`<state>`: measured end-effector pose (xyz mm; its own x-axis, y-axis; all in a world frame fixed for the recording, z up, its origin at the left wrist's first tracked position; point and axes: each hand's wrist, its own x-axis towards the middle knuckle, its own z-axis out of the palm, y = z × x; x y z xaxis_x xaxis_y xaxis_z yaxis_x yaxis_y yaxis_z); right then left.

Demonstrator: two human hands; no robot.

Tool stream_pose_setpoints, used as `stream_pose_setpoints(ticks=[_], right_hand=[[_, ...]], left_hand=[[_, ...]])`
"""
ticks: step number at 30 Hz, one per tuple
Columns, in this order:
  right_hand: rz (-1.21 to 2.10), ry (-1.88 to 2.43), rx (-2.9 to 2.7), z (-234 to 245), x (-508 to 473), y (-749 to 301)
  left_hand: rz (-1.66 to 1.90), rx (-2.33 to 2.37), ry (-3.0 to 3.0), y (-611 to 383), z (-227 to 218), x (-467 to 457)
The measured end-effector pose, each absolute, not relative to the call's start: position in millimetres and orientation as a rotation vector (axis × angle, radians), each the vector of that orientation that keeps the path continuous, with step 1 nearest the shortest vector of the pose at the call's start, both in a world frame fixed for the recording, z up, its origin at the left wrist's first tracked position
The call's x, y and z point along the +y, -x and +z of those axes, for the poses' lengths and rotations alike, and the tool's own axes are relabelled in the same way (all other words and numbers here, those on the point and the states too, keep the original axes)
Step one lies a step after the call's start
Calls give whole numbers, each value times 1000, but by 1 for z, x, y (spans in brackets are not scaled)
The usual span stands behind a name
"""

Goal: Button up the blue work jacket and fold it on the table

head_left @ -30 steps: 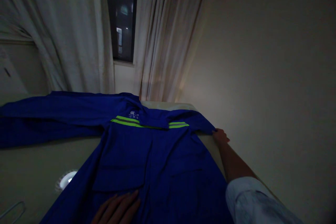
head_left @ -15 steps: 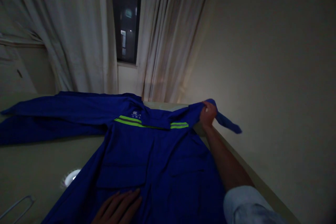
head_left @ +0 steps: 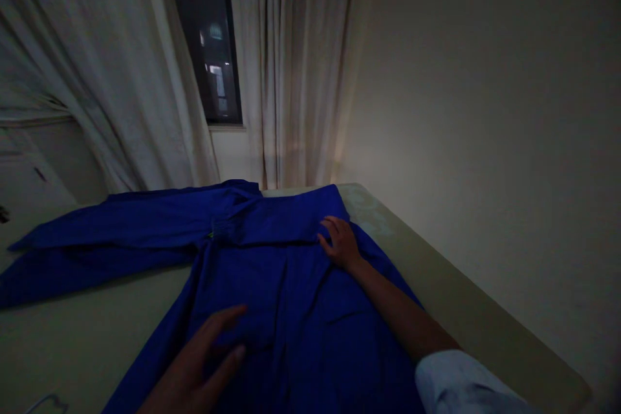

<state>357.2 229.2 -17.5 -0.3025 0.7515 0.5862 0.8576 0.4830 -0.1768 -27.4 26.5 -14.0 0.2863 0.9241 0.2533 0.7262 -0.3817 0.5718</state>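
Observation:
A blue work jacket (head_left: 310, 310) lies spread on a pale green surface. One of its sleeves (head_left: 281, 217) is folded across the chest, covering nearly all of the green stripe. My right hand (head_left: 341, 242) rests on this folded sleeve near its right end, fingers apart and pressed lightly to the cloth. The other sleeve (head_left: 121, 223) stretches out to the left in loose layers. Over the lower left front of the jacket is my left hand (head_left: 201, 362), thumb and fingers apart with nothing between them; whether it touches the cloth I cannot tell.
Behind the surface hang long pale curtains (head_left: 295, 65) with a dark window (head_left: 208, 45) between them. A plain wall (head_left: 466, 110) runs along the right side. Part of a thin white wire-like thing (head_left: 48, 399) shows at the lower left. A pale cabinet (head_left: 33, 168) stands at far left.
The sleeve my right hand gripped at the right has been brought across the chest, and that hand has loosened its grip. My left hand has moved from lying flat to a raised, spread pose.

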Motion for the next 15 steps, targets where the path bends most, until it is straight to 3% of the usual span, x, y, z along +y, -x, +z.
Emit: stream_pose_setpoints(ticks=[3,5,11,15], right_hand=[[-217,1534,-2081,-18,238,-357],[-206,1675,-2044,-18,242,-358],[-245,1882,-1848,-18,250,-371],[-202,1809,-1885,-21,253,-378]], left_hand=[[829,1662,-1988,20,14,89],[812,1806,-2159,13,19,134],[293,2135,-2397,8,18,218],[444,2159,-2275,30,48,234]])
